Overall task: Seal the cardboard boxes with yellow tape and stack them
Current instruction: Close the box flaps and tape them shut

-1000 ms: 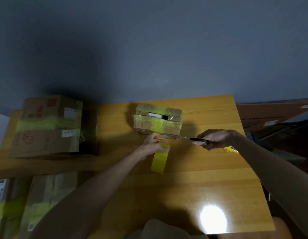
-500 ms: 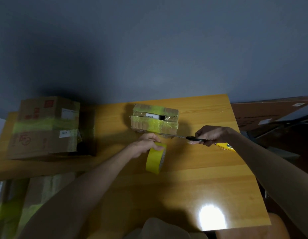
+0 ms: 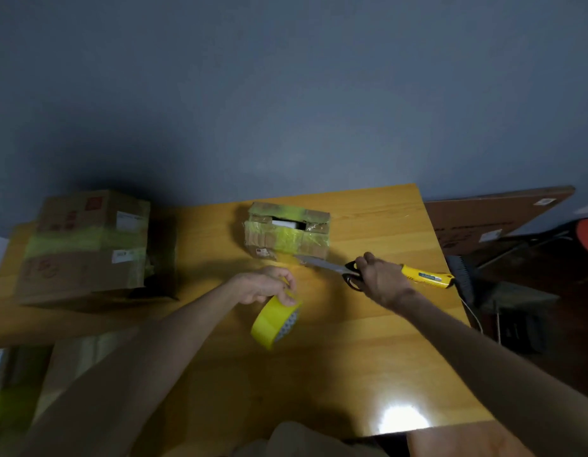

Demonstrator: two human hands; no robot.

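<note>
At the far left of the wooden table [image 3: 368, 341], a large cardboard box [image 3: 85, 245] stands by the wall with a band of yellow tape around its middle. On this evidence it is sealed and parked clear of the working area. Below the table edge, further boxes [image 3: 12, 390] with yellow strips lie dim and indistinct.

Near centre, the left hand [image 3: 263, 286] has its fingers and thumb curled together, pinching the upper rim of the roll of yellow tape [image 3: 274, 319]. The roll hangs tilted, glossy band outward and pale patterned core showing, a hold that keeps it ready to pull. Whether its lower edge touches the table cannot be told.

Just beyond, the small cardboard box [image 3: 286, 232] sits on the table, its creased brown board crossed by wrinkled, translucent yellow tape. A dark gap with something white inside shows on its top, so sealing appears unfinished.

To its right, the scissors [image 3: 322, 265] point their steel blades, seemingly closed, at the box's near right corner, probably placed to cut tape there. The right hand [image 3: 381, 278] grips their black handles, fingers curled around the loops. Behind that hand a yellow utility knife [image 3: 424, 277] lies on the table, partly hidden. At far right, a flat brown board [image 3: 493, 216] lies beyond the table.
</note>
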